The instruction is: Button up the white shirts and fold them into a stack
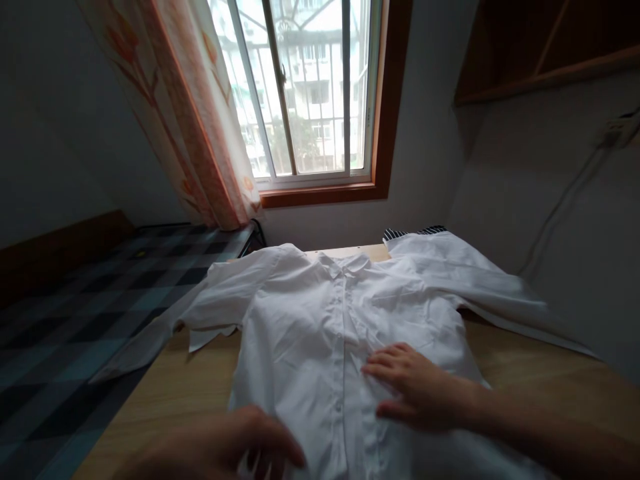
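Note:
A white button-up shirt (310, 320) lies spread face up on a wooden table (185, 387), collar toward the window and both sleeves stretched out sideways. My right hand (415, 387) rests flat on the shirt's front, just right of the button placket, fingers together and pointing left. My left hand (225, 447) hovers low over the shirt's lower left part near the table's front; it is blurred, with fingers loosely curled and nothing held. The left sleeve hangs over the table's left edge.
A bed with a dark checked cover (75, 313) stands to the left of the table. A window (305, 93) with a patterned curtain (190, 113) is ahead. A striped cloth (415, 232) peeks out behind the shirt. A wall and shelf (540, 60) stand at right.

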`<action>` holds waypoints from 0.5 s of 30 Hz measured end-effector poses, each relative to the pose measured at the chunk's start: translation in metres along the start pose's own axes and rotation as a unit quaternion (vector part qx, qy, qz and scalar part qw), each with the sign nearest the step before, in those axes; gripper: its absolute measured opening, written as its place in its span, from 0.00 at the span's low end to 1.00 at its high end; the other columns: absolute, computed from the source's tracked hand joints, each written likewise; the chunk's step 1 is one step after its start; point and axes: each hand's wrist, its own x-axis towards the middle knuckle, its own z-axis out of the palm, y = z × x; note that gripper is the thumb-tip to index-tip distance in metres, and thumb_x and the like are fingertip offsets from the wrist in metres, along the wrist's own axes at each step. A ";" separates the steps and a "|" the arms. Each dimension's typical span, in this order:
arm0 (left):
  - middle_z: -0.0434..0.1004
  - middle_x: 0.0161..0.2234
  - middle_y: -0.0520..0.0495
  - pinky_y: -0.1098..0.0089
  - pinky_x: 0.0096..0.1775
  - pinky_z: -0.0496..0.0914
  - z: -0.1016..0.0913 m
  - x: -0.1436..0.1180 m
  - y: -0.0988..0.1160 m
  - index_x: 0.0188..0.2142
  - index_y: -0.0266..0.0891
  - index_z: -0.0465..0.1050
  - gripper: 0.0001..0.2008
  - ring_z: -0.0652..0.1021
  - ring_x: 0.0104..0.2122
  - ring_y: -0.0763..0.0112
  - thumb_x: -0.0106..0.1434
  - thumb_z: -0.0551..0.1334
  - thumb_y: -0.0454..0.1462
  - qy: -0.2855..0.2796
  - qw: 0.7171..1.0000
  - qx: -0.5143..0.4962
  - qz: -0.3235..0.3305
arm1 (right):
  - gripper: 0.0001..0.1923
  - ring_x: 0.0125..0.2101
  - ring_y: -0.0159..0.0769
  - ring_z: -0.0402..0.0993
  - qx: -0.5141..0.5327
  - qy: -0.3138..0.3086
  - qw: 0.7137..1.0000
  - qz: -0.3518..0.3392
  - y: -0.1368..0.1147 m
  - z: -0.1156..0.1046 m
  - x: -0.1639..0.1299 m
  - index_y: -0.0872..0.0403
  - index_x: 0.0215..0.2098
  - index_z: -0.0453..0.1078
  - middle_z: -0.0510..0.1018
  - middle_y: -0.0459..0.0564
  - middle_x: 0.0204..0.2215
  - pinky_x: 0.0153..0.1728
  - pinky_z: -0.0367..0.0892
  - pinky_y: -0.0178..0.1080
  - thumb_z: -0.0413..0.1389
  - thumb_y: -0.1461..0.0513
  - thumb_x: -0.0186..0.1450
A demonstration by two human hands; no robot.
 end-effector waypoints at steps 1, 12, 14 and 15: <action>0.79 0.40 0.48 0.75 0.37 0.70 -0.018 0.007 0.007 0.52 0.43 0.72 0.22 0.76 0.35 0.70 0.61 0.61 0.49 0.037 0.999 0.011 -0.008 | 0.26 0.52 0.48 0.69 0.007 0.022 1.000 0.012 0.007 -0.013 0.013 0.50 0.57 0.68 0.74 0.56 0.53 0.53 0.62 0.50 0.52 0.47 0.66; 0.50 0.66 0.34 0.50 0.63 0.48 -0.114 0.229 -0.084 0.64 0.31 0.56 0.31 0.52 0.66 0.51 0.69 0.49 0.49 0.278 0.879 0.364 -0.133 | 0.32 0.63 0.50 0.53 -0.045 0.138 0.945 0.292 0.108 -0.024 0.206 0.63 0.65 0.55 0.60 0.66 0.63 0.60 0.50 0.49 0.46 0.51 0.70; 0.48 0.67 0.34 0.50 0.63 0.47 -0.111 0.242 -0.099 0.66 0.34 0.53 0.32 0.51 0.66 0.50 0.69 0.45 0.51 0.288 0.876 0.351 -0.161 | 0.32 0.66 0.49 0.47 -0.059 0.120 0.944 0.303 0.115 -0.006 0.208 0.62 0.66 0.52 0.54 0.65 0.65 0.62 0.45 0.52 0.42 0.51 0.71; 0.47 0.67 0.34 0.50 0.62 0.47 -0.110 0.244 -0.104 0.66 0.35 0.51 0.33 0.51 0.66 0.49 0.69 0.44 0.53 0.299 0.874 0.342 -0.172 | 0.31 0.66 0.49 0.44 -0.072 0.123 0.944 0.298 0.117 0.001 0.205 0.59 0.67 0.51 0.52 0.63 0.66 0.62 0.43 0.52 0.41 0.51 0.71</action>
